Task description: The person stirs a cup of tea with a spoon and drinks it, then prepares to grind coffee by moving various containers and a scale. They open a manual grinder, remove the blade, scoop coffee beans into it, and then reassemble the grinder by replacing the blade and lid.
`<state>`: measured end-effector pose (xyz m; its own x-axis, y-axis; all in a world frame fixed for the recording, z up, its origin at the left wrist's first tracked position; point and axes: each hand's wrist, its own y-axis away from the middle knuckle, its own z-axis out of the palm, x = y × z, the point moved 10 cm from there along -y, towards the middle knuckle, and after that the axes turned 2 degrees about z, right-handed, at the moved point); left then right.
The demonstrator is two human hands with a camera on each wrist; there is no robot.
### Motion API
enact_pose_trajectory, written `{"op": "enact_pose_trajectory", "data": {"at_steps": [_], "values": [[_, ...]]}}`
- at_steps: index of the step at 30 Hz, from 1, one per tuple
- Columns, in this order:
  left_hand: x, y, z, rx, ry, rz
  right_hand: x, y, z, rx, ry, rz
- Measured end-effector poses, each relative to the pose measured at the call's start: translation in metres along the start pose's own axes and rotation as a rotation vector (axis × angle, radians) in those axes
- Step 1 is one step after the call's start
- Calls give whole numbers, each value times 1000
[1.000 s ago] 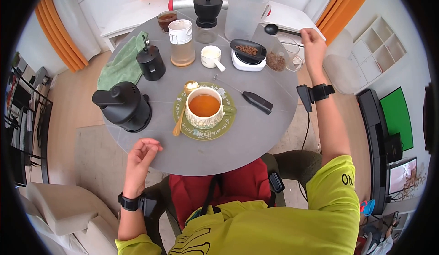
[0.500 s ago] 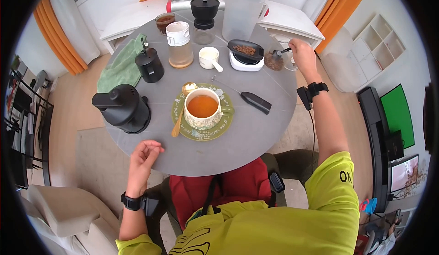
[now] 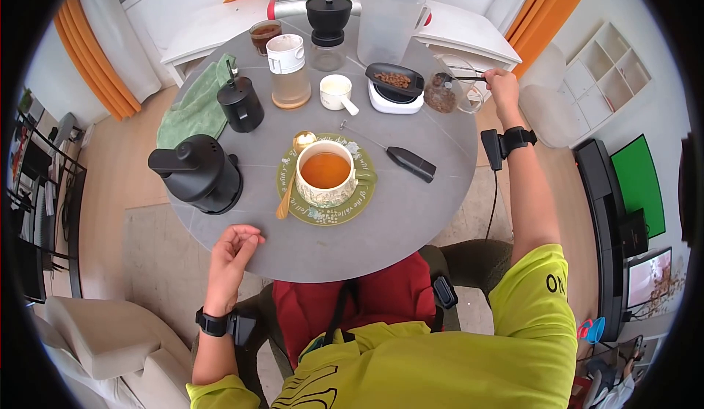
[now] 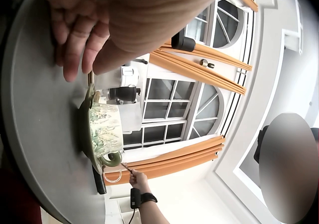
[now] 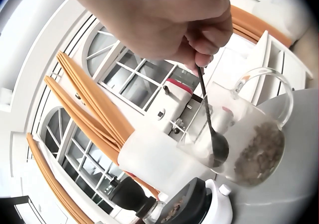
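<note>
My right hand (image 3: 504,92) pinches the thin handle of a black spoon (image 5: 219,147). The spoon slants down into a clear glass jug (image 5: 239,127), its bowl inside the mouth, above the brown coffee beans (image 5: 261,152) at the bottom. Left of the jug, a white scale (image 3: 396,107) bears a black tray (image 3: 414,80) with beans in it. My left hand (image 3: 233,255) lies relaxed at the near left table edge, holding nothing. Closest to it are a patterned cup (image 3: 323,194) of orange-brown liquid and its green saucer (image 3: 345,215), with a gold spoon (image 3: 287,193) beside the cup.
A milk frother (image 3: 411,163) lies right of the saucer. On the left stand a black lidded appliance (image 3: 194,171), a black canister (image 3: 240,105) and a green towel (image 3: 194,108). Behind are a hand grinder (image 3: 327,17), a large plastic pitcher (image 3: 389,28) and a white dish (image 3: 336,94).
From above the jug, my right hand has lowered the spoon into its mouth, then shifted slightly right with the handle lying flatter. My left hand has barely moved.
</note>
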<state>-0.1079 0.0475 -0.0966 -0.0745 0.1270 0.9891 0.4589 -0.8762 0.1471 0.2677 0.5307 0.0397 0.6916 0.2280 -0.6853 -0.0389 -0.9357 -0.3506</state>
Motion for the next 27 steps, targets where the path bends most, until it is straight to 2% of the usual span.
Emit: {"op": "enact_pose_trajectory", "data": {"at_steps": [7,9,12,17,23,25,27], "values": [[1,0,1,-1,3,8,31,-13,-23,80,-156,123],[1,1,1,-1,4,10,28,-11,-28,85,-306,130],[2,2,3,-2,-6,4,5,-1,-26,29,-468,88],[2,2,4,-2,-38,-2,-40,24,-1,-60,-474,9],[3,4,3,0,-41,0,-103,64,14,21,-126,-334],[0,3,1,9,-47,-11,-115,73,20,-7,-45,-353],[0,3,1,7,-43,-4,-144,94,19,55,16,-638]]}}
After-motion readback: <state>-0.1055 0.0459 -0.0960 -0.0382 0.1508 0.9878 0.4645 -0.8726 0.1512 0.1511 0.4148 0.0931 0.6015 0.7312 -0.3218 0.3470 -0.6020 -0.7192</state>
